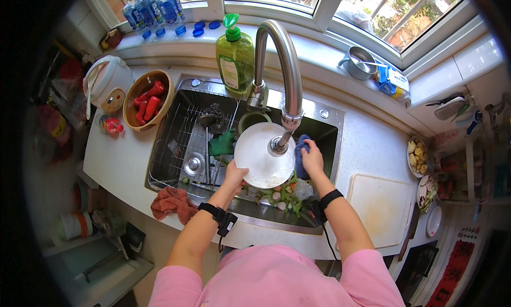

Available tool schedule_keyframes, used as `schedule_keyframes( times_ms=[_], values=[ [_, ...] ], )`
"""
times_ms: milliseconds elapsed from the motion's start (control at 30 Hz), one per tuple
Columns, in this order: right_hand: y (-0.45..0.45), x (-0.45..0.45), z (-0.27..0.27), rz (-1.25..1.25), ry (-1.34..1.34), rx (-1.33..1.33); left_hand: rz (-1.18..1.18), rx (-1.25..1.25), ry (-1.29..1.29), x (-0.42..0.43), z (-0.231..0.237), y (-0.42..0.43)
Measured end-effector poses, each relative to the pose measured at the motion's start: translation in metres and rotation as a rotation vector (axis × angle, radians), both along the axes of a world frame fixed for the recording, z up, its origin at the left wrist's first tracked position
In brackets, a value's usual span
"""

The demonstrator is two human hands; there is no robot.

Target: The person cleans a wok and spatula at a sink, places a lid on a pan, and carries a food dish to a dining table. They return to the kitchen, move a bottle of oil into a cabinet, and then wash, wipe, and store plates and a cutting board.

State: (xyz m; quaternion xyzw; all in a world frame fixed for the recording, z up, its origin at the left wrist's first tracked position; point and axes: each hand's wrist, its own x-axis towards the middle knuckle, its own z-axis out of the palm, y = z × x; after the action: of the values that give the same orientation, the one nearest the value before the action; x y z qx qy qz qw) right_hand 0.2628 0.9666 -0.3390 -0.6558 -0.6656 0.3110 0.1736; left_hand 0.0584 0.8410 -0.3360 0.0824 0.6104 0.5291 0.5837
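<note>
A round white plate (259,163) is held over the right sink basin, beneath the spout of the steel faucet (292,75). My left hand (234,175) grips its lower left rim, thumb on top. In my right hand (312,160) is a dark blue cloth (302,151), against or close beside the plate's right edge; whether they touch I cannot tell. Below the plate, vegetable scraps (281,197) and a crumpled clear plastic piece (304,190) lie in the right basin (327,137). Part of a green bowl (254,118) shows behind the plate.
In the left basin, a wire rack (171,147) surrounds a ladle (207,147) and a green cloth (222,143). Green dish soap (234,63) stands behind the faucet. A bowl of red peppers (148,101) is left, a reddish-brown rag (173,205) front left, a white cutting board (379,207) right.
</note>
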Motion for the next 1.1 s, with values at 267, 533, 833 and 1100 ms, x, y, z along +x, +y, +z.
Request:
schedule_keyframes(
  times_ms=[267,533,833,1100],
  values=[
    [-0.013,0.020,0.038,-0.003,0.845,-0.727,0.005,0.051,-0.030,0.004,-0.035,0.015],
    [-0.044,0.030,0.034,-0.181,0.938,-0.587,-0.245,0.210,1.245,0.030,-0.002,0.046],
    [-0.043,0.016,0.039,-0.309,0.969,-0.403,-0.921,0.458,1.320,0.082,0.010,0.021],
    [-0.029,0.033,0.042,-0.186,0.828,-0.471,-1.114,0.546,1.619,0.013,0.016,0.035]
  ],
)
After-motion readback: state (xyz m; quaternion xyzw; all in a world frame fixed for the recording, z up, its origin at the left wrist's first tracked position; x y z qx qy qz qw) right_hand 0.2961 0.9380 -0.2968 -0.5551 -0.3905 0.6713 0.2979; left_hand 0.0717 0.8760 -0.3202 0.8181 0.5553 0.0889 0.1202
